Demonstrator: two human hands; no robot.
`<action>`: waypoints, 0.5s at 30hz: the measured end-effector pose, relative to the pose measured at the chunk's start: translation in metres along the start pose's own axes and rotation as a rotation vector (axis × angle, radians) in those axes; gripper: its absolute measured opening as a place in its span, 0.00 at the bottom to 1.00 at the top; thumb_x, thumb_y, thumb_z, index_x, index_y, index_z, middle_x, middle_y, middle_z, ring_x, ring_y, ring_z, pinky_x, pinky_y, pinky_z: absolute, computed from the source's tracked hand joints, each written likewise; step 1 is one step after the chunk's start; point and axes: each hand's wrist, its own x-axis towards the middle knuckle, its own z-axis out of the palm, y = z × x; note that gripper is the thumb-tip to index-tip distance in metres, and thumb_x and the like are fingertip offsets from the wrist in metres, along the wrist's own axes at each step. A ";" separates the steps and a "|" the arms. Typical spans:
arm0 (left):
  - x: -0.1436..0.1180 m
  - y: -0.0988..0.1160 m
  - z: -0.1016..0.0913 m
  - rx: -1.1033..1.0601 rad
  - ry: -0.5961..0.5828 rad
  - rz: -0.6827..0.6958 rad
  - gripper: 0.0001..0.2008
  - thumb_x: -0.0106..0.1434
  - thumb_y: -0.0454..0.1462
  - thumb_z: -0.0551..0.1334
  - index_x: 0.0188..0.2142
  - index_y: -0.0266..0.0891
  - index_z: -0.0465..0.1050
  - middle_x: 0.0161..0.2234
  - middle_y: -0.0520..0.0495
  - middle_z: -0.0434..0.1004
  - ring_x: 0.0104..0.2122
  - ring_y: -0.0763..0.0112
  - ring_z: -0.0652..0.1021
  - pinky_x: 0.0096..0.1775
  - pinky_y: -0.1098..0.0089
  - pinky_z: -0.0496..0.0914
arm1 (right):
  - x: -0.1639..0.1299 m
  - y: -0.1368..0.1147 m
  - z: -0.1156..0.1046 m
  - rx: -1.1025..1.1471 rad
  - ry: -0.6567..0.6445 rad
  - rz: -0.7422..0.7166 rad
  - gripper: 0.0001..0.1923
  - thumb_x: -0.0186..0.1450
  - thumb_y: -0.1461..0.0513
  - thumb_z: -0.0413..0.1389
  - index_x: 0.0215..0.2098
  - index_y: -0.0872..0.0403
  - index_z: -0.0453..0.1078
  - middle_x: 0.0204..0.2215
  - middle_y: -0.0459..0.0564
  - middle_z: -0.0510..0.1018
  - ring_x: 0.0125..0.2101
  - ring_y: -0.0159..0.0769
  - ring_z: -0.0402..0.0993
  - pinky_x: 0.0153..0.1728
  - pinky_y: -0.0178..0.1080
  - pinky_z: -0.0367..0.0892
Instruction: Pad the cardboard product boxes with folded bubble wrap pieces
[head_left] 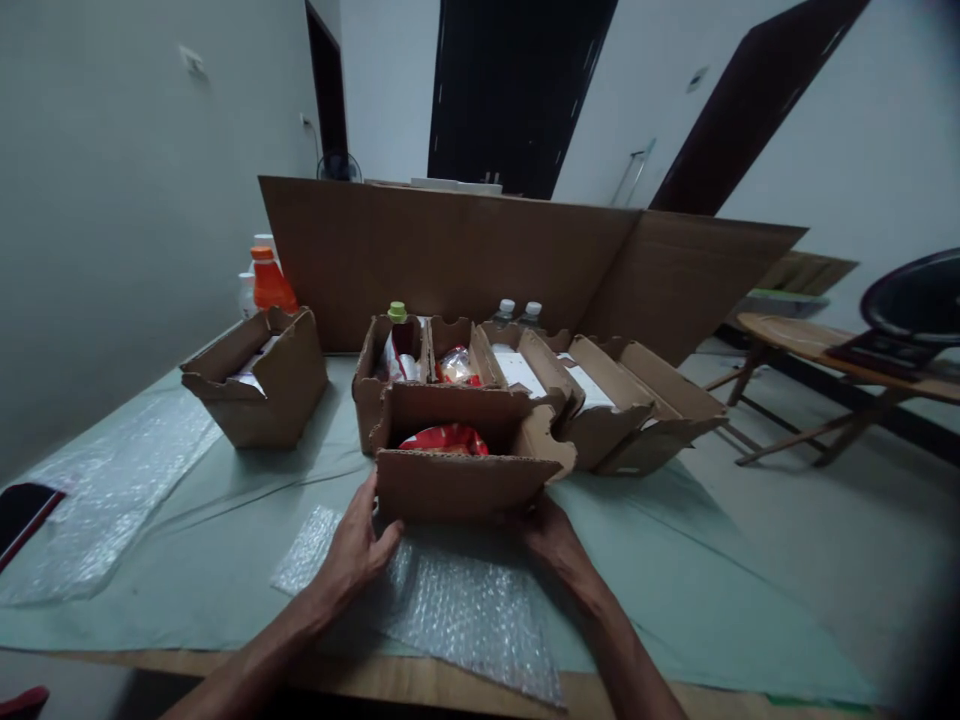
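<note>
Working remotely, I am seeing a cardboard box (pixel 457 492) sitting mid-scene, just near of a row of boxes (pixel 630 445). The left hand (pixel 358 545) is gripping its near left corner, fingers lying along the side, thumb lying by the lower edge. The right hand (pixel 553 535) is grasping the lower right corner; its fingertips are hiding, beneath or behind I cannot tell. Gripping opposite ends is probably balancing the box, with a red packet (pixel 448 438) lying inside. Whether its base is touching the green cloth (pixel 690 590), I cannot tell. Bubble wrap (pixel 480 615) is lying near of it. The row is standing side by side, seemingly for easy reach; a cardboard screen (pixel 465 235) is standing beyond, likely closing off the far side.
</note>
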 end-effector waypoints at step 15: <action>0.002 0.007 0.018 0.085 0.133 -0.069 0.23 0.62 0.42 0.58 0.56 0.38 0.63 0.51 0.38 0.74 0.51 0.53 0.76 0.51 0.53 0.71 | 0.001 0.017 0.004 0.005 0.090 0.009 0.22 0.56 0.51 0.57 0.44 0.55 0.70 0.38 0.56 0.81 0.36 0.47 0.76 0.34 0.42 0.69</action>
